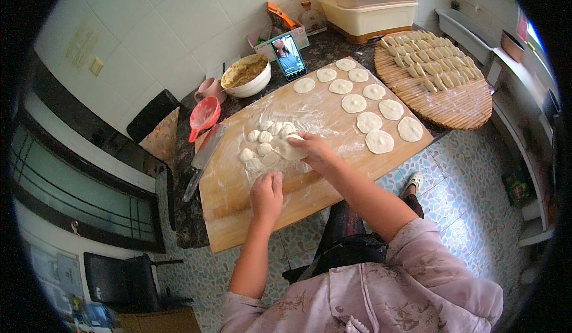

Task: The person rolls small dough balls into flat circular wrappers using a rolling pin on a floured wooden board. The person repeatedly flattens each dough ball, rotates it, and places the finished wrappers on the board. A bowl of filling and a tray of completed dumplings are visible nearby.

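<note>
My right hand (313,150) pinches a thin round dough wrapper (289,148) by its edge, over the floured wooden board (308,114). My left hand (267,193) is over the near left part of the board with its fingers curled. Its palm is turned away, so whether it holds anything is hidden. Just beyond it lie several small dough pieces (264,148), some round and some flattened, in loose flour. Rolled dough wrappers (354,103) are spread singly over the right part of the board, two of them touching.
A cleaver (206,156) lies along the board's left edge. Behind stand a red plastic scoop (205,112), a pink mug (211,90), a bowl of filling (246,74) and a propped phone (288,58). Filled dumplings sit in rows on a round slatted tray (464,105) at the right.
</note>
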`<action>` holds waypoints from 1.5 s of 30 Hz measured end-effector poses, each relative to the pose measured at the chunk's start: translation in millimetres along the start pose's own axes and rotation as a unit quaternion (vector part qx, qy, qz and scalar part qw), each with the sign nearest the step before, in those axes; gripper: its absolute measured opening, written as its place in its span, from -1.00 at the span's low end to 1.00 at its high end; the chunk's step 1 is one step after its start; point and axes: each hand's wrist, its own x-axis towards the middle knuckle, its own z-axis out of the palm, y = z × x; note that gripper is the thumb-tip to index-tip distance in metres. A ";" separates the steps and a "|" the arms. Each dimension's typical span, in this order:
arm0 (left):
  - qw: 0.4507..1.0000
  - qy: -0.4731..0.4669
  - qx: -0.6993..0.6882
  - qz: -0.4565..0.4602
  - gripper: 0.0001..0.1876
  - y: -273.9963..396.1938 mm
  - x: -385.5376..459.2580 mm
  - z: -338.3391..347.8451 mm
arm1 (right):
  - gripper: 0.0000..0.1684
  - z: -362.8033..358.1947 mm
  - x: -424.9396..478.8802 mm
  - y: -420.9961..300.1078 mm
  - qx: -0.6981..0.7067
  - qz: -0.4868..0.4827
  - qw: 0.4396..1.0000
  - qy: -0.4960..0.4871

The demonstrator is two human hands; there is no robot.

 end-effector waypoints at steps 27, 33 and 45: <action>0.987 -0.052 0.112 0.107 -0.61 -11.7 -68.0 -48.7 | -0.75 9.2 -14.3 -1.0 -0.303 0.048 0.934 -0.181; 0.983 -0.065 0.148 0.084 -0.55 -11.2 -66.2 -43.4 | -0.78 -6.4 0.6 9.2 -0.634 -0.211 0.730 -0.144; 0.943 -0.102 0.316 0.017 -0.43 -15.8 1.5 -19.2 | -0.80 13.2 -1.8 -10.6 -0.667 -0.122 0.673 -0.295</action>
